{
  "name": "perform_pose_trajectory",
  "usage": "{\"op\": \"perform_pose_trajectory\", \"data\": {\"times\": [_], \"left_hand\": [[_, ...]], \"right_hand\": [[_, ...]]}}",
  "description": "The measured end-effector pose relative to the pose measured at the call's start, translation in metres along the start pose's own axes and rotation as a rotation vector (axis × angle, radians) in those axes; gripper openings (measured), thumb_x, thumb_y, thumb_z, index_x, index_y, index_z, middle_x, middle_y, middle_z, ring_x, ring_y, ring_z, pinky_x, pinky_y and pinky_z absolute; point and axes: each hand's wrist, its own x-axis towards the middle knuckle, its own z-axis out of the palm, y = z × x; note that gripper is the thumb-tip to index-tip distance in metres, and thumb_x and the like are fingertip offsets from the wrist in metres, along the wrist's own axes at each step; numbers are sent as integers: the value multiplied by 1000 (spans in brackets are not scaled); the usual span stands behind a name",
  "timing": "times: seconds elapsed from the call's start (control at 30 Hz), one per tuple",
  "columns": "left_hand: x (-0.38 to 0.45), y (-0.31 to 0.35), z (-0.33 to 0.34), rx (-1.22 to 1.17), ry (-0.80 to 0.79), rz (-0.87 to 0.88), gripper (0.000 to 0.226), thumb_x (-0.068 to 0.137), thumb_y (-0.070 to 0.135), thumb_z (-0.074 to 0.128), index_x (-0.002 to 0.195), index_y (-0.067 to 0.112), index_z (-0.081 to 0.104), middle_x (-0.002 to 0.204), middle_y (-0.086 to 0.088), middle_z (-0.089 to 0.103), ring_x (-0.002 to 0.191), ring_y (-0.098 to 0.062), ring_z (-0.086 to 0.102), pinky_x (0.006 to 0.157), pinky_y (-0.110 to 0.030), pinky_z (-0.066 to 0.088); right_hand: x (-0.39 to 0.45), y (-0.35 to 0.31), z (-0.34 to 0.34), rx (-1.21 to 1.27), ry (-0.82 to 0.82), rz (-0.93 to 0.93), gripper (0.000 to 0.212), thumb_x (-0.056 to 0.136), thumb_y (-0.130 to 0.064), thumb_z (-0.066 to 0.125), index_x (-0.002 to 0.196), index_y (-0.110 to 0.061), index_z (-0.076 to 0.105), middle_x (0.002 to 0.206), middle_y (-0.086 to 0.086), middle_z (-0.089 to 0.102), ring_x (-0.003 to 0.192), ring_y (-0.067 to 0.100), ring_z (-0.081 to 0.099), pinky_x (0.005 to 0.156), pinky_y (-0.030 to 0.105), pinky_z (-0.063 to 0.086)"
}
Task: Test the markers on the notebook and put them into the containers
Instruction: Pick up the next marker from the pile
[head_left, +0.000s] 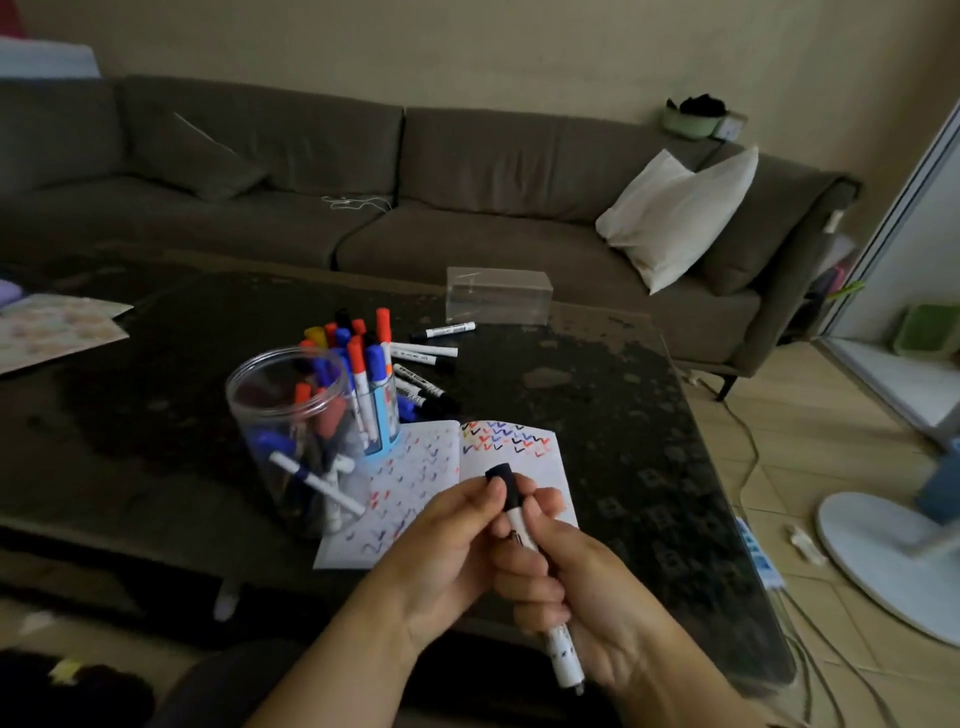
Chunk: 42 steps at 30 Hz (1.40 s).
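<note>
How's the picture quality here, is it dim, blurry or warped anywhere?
Head view: dim and grainy overall; brightest at the doorway on the right. Wide-angle bend curves the sofa and table edges. The clear jar looks soft; the hands are fairly sharp.

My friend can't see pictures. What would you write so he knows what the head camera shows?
Two hands hold a black-capped white marker over an open notebook full of colored check marks: the left hand pinches the cap, the right hand grips the barrel. On the dark table, a clear jar and a blue cup hold markers; more lie loose behind them.
</note>
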Motion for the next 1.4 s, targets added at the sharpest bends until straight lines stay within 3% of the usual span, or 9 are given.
{"op": "perform_pose_trajectory", "data": {"times": [0.13,0.27,0.43,0.53,0.6,0.87,1.03,1.2,1.4], "left_hand": [[-3,1,5,87,206,69,19,90,15,47,82,1,57,85,-15,73,86,-18,71,67,-26,55],[0,12,-3,283,378,126,22,96,19,46,90,8,63,89,-4,74,88,-12,70,87,-28,49],[4,14,-20,508,596,176,16,91,28,57,97,21,69,96,7,69,94,-11,62,90,-34,48],[6,10,-28,705,675,188,21,89,34,60,97,19,70,79,8,63,82,-13,57,84,-33,49],[7,6,-28,844,660,172,14,90,31,59,87,20,66,77,10,61,78,-8,55,76,-27,42],[31,-8,-42,1282,508,220,14,90,23,59,104,22,61,101,10,61,94,-7,55,79,-18,39],[60,-16,-44,1487,403,302,16,96,29,48,111,23,50,108,6,58,95,-8,55,75,-15,38],[101,-29,-39,1617,256,363,17,98,28,41,112,19,42,93,0,59,82,-13,54,66,-23,36],[134,-58,-45,1639,206,387,27,98,30,40,123,20,41,111,0,56,100,-11,50,82,-21,41]], "right_hand": [[-1,15,3,-457,151,-123,30,99,-32,39,80,-11,51,51,-6,36,40,3,26,36,14,23],[-1,31,-7,-1086,369,-241,35,99,-35,41,80,-14,61,49,-9,48,44,2,40,48,20,35],[-2,22,-17,-978,463,-176,28,100,-31,42,93,-19,66,68,-3,59,58,4,53,57,18,45],[1,14,-20,-899,469,-154,19,101,-23,42,103,-29,59,79,-4,67,65,6,59,63,16,48],[4,9,-24,-784,453,-214,24,99,-16,46,107,-39,52,86,-1,73,70,11,66,71,25,54],[17,-14,-50,-207,390,-282,25,98,-1,41,109,-5,63,87,19,68,73,19,68,67,23,58],[42,-28,-75,-487,509,-294,14,97,-18,50,106,-12,59,77,8,63,68,14,58,65,25,52],[77,-52,-100,-987,727,-380,35,97,-47,36,94,-29,66,70,0,61,59,4,54,59,20,46],[121,-68,-134,-1076,825,-405,8,91,-28,61,89,-22,65,73,-5,65,62,1,62,53,12,48]]}}
